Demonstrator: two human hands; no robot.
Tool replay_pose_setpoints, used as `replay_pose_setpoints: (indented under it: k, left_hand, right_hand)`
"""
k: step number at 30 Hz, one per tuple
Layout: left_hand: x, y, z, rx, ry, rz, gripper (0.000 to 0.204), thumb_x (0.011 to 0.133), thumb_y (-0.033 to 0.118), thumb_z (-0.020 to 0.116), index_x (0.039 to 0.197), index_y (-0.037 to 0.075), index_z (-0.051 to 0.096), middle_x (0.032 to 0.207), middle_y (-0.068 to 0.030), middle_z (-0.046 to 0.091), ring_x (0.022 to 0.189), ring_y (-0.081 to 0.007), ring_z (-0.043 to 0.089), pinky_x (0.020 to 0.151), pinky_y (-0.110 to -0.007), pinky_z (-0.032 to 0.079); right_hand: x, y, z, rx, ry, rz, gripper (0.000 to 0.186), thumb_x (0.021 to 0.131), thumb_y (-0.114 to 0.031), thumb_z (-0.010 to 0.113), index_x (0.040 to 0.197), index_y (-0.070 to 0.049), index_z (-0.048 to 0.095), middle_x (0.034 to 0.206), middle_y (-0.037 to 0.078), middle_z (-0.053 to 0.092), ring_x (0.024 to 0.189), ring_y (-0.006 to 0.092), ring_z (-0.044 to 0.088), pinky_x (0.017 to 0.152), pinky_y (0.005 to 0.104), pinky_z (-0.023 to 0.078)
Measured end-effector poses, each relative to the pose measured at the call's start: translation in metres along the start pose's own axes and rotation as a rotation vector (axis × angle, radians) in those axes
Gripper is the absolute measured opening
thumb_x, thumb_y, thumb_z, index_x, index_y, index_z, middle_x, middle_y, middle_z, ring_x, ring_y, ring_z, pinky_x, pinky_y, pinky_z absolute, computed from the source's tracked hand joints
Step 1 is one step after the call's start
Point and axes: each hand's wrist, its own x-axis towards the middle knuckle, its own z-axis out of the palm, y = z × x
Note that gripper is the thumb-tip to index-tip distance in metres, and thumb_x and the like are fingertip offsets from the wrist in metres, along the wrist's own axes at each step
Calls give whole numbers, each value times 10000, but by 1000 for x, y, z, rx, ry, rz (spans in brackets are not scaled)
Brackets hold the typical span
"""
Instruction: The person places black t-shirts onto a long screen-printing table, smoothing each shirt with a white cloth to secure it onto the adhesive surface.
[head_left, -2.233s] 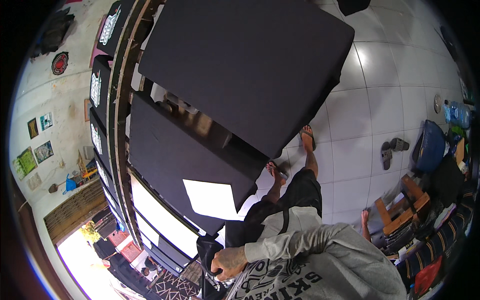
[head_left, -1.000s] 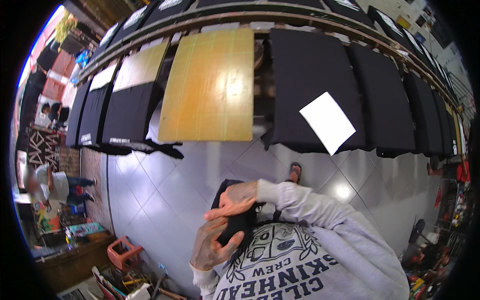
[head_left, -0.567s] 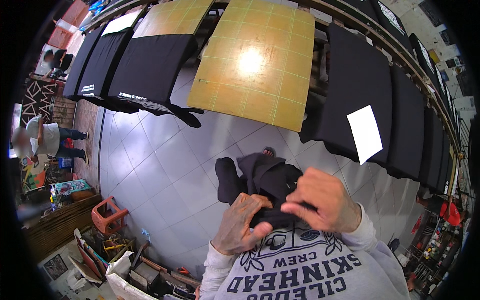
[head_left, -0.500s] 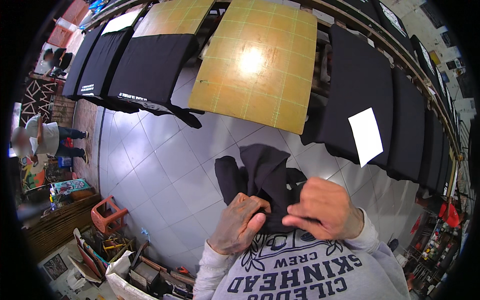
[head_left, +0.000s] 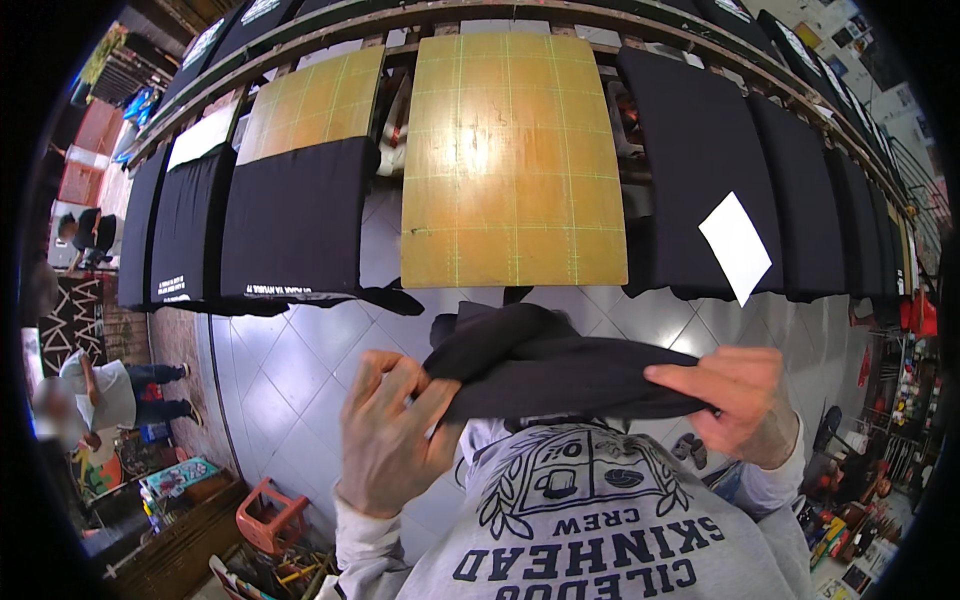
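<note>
A black T-shirt [head_left: 580, 378], bunched and folded, is stretched sideways in front of my chest. My left hand [head_left: 395, 425] is closed on its left end, with the fingertips partly behind the cloth. At the other end my right hand [head_left: 740, 395] pinches the fabric, the thumb lying along it. Part of the T-shirt hangs on the far side, beyond the stretched edge. Just past it is a bare yellow-brown board [head_left: 515, 170] with green grid lines.
Black shirts cover the boards at left [head_left: 295, 215] and right [head_left: 705, 170]. A white sheet [head_left: 736, 248] lies on the right one. A red plastic stool [head_left: 270, 515] stands at lower left. Two people are at far left, one in a white shirt [head_left: 105, 390].
My hands have moved apart, pulling the T-shirt's edge out wide between them. The board appears more upright and central as the view has shifted.
</note>
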Motion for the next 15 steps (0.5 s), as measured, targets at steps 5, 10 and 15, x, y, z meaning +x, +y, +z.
replay_pose_setpoints:
  k: [5,10,15]
  left_hand:
    - [3,-40,-37,-507,65,452,258,533,226,761,702,56,664,654,-46,497,740,-257,676,879,-430,608]
    - [28,-105,-67,-395,-220,297,587,801,524,800,601,32,552,529,-54,501,446,-217,506,441,-367,332]
    - [74,-177,-73,-275,-686,36,644,747,529,864,591,-23,570,536,17,462,508,-92,390,470,-348,307]
  right_hand:
    - [35,-33,27,203,293,-31,297,568,6,677,838,-96,746,993,69,710,1020,329,657,878,449,499]
    - [51,1,60,1380,416,-316,205,887,-209,641,752,-108,525,850,35,573,846,241,580,913,517,445]
    - [68,57,17,1618,541,-357,177,859,-185,631,853,-113,470,949,60,455,912,217,424,988,468,349]
